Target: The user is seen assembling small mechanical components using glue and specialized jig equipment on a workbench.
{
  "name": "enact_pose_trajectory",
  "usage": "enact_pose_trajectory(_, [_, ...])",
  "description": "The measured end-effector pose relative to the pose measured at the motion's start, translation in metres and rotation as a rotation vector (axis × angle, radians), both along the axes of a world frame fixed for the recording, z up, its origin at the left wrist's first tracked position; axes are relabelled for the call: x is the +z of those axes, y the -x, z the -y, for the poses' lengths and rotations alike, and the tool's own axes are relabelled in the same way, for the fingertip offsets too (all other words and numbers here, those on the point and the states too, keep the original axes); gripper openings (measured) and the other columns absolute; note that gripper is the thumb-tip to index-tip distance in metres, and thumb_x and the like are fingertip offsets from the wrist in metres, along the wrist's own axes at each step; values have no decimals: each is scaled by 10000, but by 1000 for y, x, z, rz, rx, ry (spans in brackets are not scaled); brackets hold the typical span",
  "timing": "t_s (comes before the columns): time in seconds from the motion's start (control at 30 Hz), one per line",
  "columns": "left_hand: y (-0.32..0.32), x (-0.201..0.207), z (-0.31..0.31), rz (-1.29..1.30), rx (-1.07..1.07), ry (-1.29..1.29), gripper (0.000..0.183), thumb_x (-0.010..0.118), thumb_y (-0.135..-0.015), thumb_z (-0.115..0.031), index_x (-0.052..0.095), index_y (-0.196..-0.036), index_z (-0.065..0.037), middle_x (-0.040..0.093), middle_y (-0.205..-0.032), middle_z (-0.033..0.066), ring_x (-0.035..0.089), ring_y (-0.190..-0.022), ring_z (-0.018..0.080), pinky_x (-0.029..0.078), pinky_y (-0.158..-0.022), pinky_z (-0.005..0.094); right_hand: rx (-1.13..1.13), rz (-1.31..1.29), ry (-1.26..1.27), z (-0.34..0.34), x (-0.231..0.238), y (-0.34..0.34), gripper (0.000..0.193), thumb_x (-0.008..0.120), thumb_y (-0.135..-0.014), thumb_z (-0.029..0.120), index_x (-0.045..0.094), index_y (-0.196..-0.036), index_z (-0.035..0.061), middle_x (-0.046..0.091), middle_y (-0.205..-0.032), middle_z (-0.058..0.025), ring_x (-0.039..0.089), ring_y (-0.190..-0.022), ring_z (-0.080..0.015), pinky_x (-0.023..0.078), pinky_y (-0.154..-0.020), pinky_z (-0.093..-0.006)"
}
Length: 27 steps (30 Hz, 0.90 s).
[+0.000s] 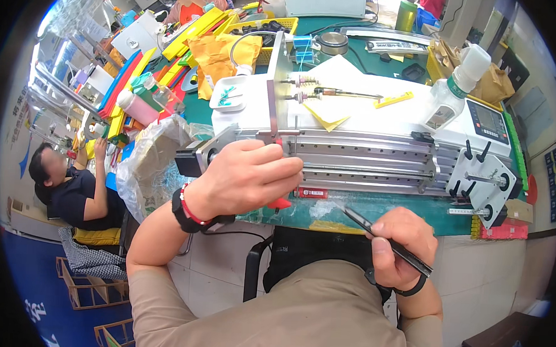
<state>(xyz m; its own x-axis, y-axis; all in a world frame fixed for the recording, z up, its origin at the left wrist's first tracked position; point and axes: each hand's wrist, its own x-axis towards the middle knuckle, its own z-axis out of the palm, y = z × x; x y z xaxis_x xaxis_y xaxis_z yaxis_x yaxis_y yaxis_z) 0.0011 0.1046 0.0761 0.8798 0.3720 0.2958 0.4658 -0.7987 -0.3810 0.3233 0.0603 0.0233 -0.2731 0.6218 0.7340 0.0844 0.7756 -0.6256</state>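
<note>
One black tool (406,255), probably light, stiff, suits mid-handle hold; right fingers (383,255) clamp it near table's (369,205) front edge. Left fingers (278,170): cannot tell.

Room above rails (366,154), upright plate (277,83) leftward

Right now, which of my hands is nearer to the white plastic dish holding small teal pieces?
Left. Your left hand is on your side of the white dish, slightly right; your right hand is farther away, well to the right.
</note>
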Motion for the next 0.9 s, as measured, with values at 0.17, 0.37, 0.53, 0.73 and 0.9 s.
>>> enact_pose_trajectory(0.17, [-4, 23, -10, 534, 84, 847, 175, 775, -901, 15, 703, -1046, -51, 776, -941, 77, 763, -800, 293, 585, -706, 391, -27, -74, 64, -34, 4, 39, 205, 789, -894, -9, 755, -1093, -44, 754, -845, -141, 709, -668, -277, 565, -633, -350])
enact_pose_trajectory(0.37, [-12, 44, -30, 199, 113, 510, 243, 751, -848, 4, 692, -1072, -69, 607, -863, 58, 678, -766, 278, 519, -657, 417, -36, -84, 19, -51, -9, 63, 176, 816, -893, -8, 762, -1055, -51, 766, -854, -148, 710, -657, -271, 554, -611, -333])
enact_pose_trajectory(0.53, [-14, 48, -45, 19, 59, 435, 233, 738, -808, -93, 712, -1039, -100, 523, -894, 55, 627, -818, 254, 498, -688, 410, 0, -75, 45, -54, -7, 62, 171, 814, -890, -11, 757, -1044, -58, 765, -855, -151, 711, -659, -276, 561, -615, -334])
enact_pose_trajectory(0.73, [-15, 42, -50, 23, 44, 474, 169, 763, -765, -98, 650, -891, -100, 523, -869, 40, 606, -788, 253, 490, -668, 416, 23, -101, 30, -54, -7, 66, 187, 831, -871, -19, 752, -1035, -63, 761, -853, -153, 706, -647, -287, 564, -604, -353])
enact_pose_trajectory(0.9, [-18, 36, -49, 52, 62, 468, 203, 781, -728, -91, 622, -853, -101, 520, -817, 33, 608, -768, 263, 491, -644, 417, 30, -90, 10, -50, -11, 71, 210, 838, -863, -33, 743, -1047, -68, 756, -875, -159, 707, -660, -300, 563, -601, -365])
